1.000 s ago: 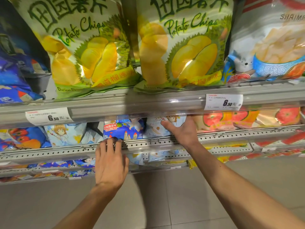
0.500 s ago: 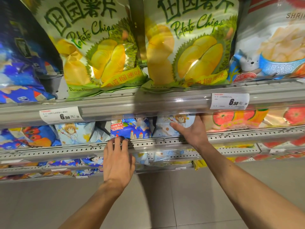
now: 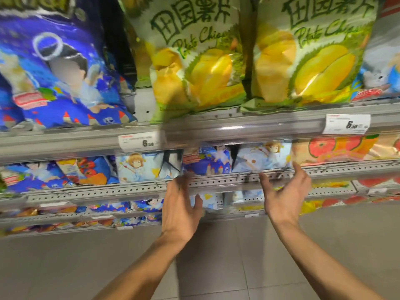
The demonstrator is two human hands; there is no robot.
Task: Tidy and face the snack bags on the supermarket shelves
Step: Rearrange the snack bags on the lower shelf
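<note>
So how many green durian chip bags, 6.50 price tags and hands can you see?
Durian chip bags: 2
6.50 price tags: 2
Hands, left hand and right hand: 2
Total: 6

Two bare forearms come up from the bottom edge below the perforated shelf rail, and there's nothing on them: no sleeves, no watch, no bracelet, no gloves. The left hand under that rail is bare too, no ring showing on the fingers that can be seen (the picture is smeared there, so fine detail is lost). The right hand, just under the same rail, is likewise uncovered, wrist plain, nails short as far as the blur lets anyone tell.
</note>
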